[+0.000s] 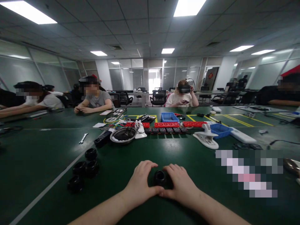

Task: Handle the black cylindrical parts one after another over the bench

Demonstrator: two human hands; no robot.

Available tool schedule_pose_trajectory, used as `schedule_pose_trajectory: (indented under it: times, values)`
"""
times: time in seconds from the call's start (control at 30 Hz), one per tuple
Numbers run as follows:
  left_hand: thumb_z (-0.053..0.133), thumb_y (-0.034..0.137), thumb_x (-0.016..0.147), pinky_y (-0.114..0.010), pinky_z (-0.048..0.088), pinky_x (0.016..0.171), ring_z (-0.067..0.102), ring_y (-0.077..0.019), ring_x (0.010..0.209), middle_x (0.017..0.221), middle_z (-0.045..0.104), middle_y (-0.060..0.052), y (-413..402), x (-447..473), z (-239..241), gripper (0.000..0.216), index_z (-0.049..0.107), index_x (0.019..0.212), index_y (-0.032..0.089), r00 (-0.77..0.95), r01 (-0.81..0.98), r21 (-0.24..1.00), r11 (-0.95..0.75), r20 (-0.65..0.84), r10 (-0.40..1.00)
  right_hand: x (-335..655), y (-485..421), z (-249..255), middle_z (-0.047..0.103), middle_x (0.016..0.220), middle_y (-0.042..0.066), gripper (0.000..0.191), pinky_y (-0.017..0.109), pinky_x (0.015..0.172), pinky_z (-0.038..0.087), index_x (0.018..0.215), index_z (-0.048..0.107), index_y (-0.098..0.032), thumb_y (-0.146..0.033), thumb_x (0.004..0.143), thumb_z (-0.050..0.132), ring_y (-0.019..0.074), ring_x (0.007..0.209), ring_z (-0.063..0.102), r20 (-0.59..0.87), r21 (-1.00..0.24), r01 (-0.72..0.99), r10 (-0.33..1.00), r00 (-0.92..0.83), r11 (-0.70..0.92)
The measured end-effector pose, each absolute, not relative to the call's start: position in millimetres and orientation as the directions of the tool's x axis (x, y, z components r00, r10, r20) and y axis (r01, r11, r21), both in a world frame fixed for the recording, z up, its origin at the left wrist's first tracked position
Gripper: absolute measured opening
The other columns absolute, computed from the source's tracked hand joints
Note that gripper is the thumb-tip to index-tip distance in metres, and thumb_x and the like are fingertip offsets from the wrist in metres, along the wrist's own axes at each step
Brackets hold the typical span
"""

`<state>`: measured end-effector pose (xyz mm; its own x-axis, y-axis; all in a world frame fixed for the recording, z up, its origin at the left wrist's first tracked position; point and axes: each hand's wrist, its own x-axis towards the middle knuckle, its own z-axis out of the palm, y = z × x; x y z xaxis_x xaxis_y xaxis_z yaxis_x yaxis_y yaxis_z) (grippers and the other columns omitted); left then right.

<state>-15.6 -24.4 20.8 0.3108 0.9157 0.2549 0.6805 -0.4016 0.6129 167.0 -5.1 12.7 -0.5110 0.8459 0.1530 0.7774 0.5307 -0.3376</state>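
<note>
My left hand (140, 181) and my right hand (181, 184) rest on the green table (192, 156), curled round a small black round part (160, 177) that sits between them. The fingers of both hands bend inward and press against its sides, and my thumbs meet in front of it. Several more of the same black round parts (85, 168) lie in a loose group to my left, out of touch with either hand.
Farther back stand a metal bowl (123, 135), a black bar (102, 137), a wrench (83, 137), red blocks (166, 124), two blue trays (169, 117), a white clamp (206, 137). Other people sit along the far and side edges.
</note>
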Motion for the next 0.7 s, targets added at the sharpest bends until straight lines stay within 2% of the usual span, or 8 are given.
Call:
schedule_pose_trajectory:
  times: [0.07,0.1,0.23,0.37,0.47,0.53,0.63,0.7]
  values:
    - [0.077,0.028,0.059,-0.035,0.039,0.084,0.049,-0.0244,0.096,0.099,0.056,-0.004,-22,-17,21,0.043,0.057,0.096,0.021,0.323,0.679,0.627,-0.382,0.212,0.922,173,0,15,0.054,0.101,0.006,0.064,0.036,0.08,0.036,0.111,0.054,-0.021,-0.047,0.057,0.074,0.0252,0.093,0.049,0.091,-0.443,0.696,0.801,-0.592,0.565]
    - [0.076,0.028,0.062,-0.033,0.04,0.081,0.05,-0.0235,0.092,0.095,0.057,-0.003,-20,-18,22,0.037,0.058,0.093,0.021,0.339,0.671,0.638,-0.377,0.188,0.922,176,3,16,0.055,0.1,0.005,0.061,0.034,0.08,0.037,0.111,0.054,-0.022,-0.045,0.058,0.075,0.024,0.092,0.049,0.064,-0.482,0.657,0.771,-0.634,0.58]
    - [0.07,0.024,0.068,-0.029,0.04,0.08,0.051,-0.0207,0.092,0.095,0.058,-0.001,-17,-22,25,0.03,0.06,0.097,0.022,0.476,0.582,0.696,-0.421,0.128,0.87,183,14,19,0.056,0.088,0.0,0.036,0.029,0.075,0.038,0.093,0.063,-0.021,-0.031,0.061,0.077,0.0195,0.085,0.051,0.021,-0.559,0.552,0.676,-0.736,0.618]
    - [0.065,0.021,0.072,-0.03,0.039,0.085,0.05,-0.021,0.097,0.103,0.057,-0.001,-17,-25,28,0.035,0.059,0.106,0.026,0.595,0.508,0.732,-0.455,0.084,0.799,187,17,21,0.056,0.078,-0.003,0.03,0.024,0.067,0.038,0.085,0.063,-0.019,-0.027,0.06,0.077,0.0157,0.077,0.052,0.007,-0.573,0.544,0.668,-0.744,0.612]
    - [0.062,0.018,0.073,-0.031,0.038,0.087,0.05,-0.0209,0.099,0.106,0.057,-0.002,-19,-23,28,0.037,0.057,0.109,0.027,0.616,0.5,0.737,-0.455,0.066,0.785,184,12,21,0.054,0.07,-0.004,0.034,0.022,0.058,0.035,0.077,0.061,-0.019,-0.039,0.055,0.078,0.0147,0.069,0.051,-0.006,-0.505,0.615,0.71,-0.704,0.605]
    - [0.06,0.018,0.073,-0.032,0.039,0.087,0.05,-0.0215,0.099,0.105,0.058,-0.002,-21,-20,26,0.035,0.058,0.107,0.026,0.582,0.528,0.723,-0.445,0.074,0.81,177,6,19,0.054,0.067,-0.003,0.04,0.023,0.055,0.034,0.074,0.06,-0.019,-0.05,0.054,0.076,0.0154,0.066,0.05,0.023,-0.412,0.675,0.748,-0.664,0.612]
    - [0.061,0.02,0.072,-0.036,0.039,0.086,0.052,-0.0242,0.096,0.1,0.06,-0.003,-25,-14,20,0.029,0.06,0.101,0.023,0.418,0.643,0.659,-0.39,0.125,0.9,165,-3,15,0.058,0.064,0.001,0.045,0.029,0.059,0.036,0.069,0.059,-0.017,-0.062,0.06,0.065,0.0183,0.062,0.052,0.101,-0.261,0.783,0.823,-0.559,0.564]
    - [0.062,0.023,0.072,-0.039,0.039,0.085,0.053,-0.0258,0.095,0.098,0.061,-0.004,-28,-10,16,0.028,0.059,0.1,0.022,0.326,0.707,0.61,-0.358,0.168,0.93,160,-7,13,0.06,0.067,0.005,0.048,0.035,0.066,0.037,0.07,0.059,-0.016,-0.064,0.064,0.06,0.0222,0.067,0.054,0.133,-0.211,0.828,0.854,-0.503,0.52]
